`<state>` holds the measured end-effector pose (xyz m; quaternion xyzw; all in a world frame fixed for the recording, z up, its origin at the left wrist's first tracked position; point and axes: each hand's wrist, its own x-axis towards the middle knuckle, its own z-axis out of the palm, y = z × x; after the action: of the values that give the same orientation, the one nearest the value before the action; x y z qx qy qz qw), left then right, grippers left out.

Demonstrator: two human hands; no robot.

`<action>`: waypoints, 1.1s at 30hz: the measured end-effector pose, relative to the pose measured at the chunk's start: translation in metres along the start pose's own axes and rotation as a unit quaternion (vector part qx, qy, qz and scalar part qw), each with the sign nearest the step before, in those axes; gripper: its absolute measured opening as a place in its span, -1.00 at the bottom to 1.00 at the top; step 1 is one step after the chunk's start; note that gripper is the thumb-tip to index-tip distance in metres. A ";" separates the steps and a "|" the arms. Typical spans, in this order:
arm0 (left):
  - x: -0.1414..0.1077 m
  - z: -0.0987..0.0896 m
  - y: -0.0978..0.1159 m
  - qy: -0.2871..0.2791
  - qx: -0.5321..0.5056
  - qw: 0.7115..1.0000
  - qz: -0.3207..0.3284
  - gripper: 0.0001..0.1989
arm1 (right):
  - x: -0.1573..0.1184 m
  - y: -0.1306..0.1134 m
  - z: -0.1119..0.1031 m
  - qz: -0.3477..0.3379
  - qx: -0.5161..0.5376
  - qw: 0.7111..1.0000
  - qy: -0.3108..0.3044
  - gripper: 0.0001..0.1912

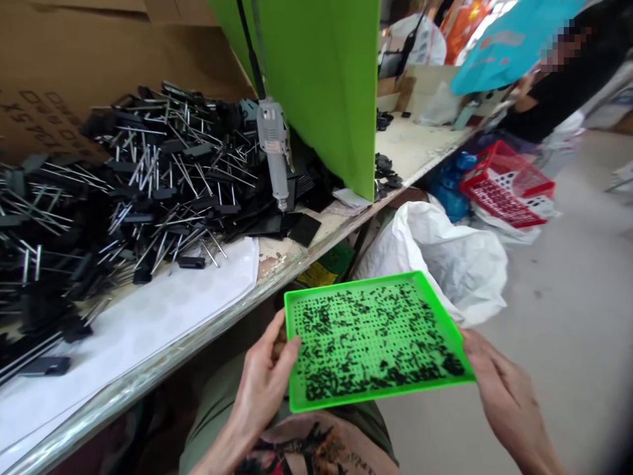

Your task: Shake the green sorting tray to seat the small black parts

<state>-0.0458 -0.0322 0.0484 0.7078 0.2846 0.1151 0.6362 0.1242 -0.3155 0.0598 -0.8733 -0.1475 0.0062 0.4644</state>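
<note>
A bright green perforated tray (pixel 291 356) is held above my lap, clear of the workbench. Many small black screws or similar pieces (pixel 341 382) lie scattered over its floor, thickest along the near edge and right corner. My left hand (pixel 264 366) grips the tray's left side, thumb over the rim. On the opposite side, my right hand (pixel 497 376) holds the right rim near the front corner; its fingertips are partly hidden. To the left, a heap of black plastic parts with metal rods (pixel 168 178) covers the bench.
A grey electric screwdriver (pixel 273 152) hangs above the bench beside a green partition (pixel 341 99). White paper (pixel 148 330) lines the bench edge. An open white sack (pixel 410 244) stands beyond the tray. Further right are a red basket (pixel 509 185) and another person (pixel 564 92).
</note>
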 end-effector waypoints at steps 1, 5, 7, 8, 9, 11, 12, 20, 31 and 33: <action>0.001 -0.002 -0.003 0.006 -0.016 1.000 -0.012 -0.34 | 0.000 -0.003 -0.002 -0.028 0.005 0.999 -0.030 -0.48; 0.002 -0.009 -0.016 -0.003 -0.099 0.992 -0.077 -0.30 | -0.004 -0.020 -0.011 -0.126 0.022 0.986 -0.106 -0.35; 0.002 -0.009 -0.021 -0.007 -0.125 0.986 -0.108 -0.29 | -0.006 -0.026 -0.013 -0.148 0.019 0.982 -0.120 -0.29; 0.002 -0.009 -0.023 -0.002 -0.126 0.985 -0.117 -0.29 | -0.007 -0.027 -0.013 -0.150 0.015 0.980 -0.129 -0.28; 0.002 -0.009 -0.025 0.006 -0.120 0.985 -0.121 -0.27 | -0.008 -0.026 -0.014 -0.146 0.011 0.979 -0.140 -0.26; 0.001 -0.006 -0.027 0.017 -0.099 0.989 -0.106 -0.24 | -0.010 -0.023 -0.015 -0.132 0.010 0.980 -0.148 -0.28; 0.000 -0.004 -0.028 0.015 -0.087 0.992 -0.092 -0.23 | -0.011 -0.020 -0.017 -0.127 0.013 0.982 -0.141 -0.32; 0.000 0.004 -0.025 0.027 -0.002 0.999 -0.025 -0.28 | -0.013 -0.007 -0.021 -0.108 0.046 0.981 -0.152 -0.37; 0.000 0.004 -0.007 0.044 0.086 0.993 0.060 -0.41 | -0.027 0.054 -0.007 0.058 0.113 0.973 -0.192 -0.28; 0.003 0.003 -0.005 0.044 0.093 0.993 0.062 -0.42 | -0.028 0.055 -0.003 0.073 0.115 0.973 -0.185 -0.22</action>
<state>-0.0435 -0.0331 0.0424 0.7742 0.2774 0.1582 0.5464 0.1121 -0.3547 0.0134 -0.8060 -0.1646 0.2187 0.5248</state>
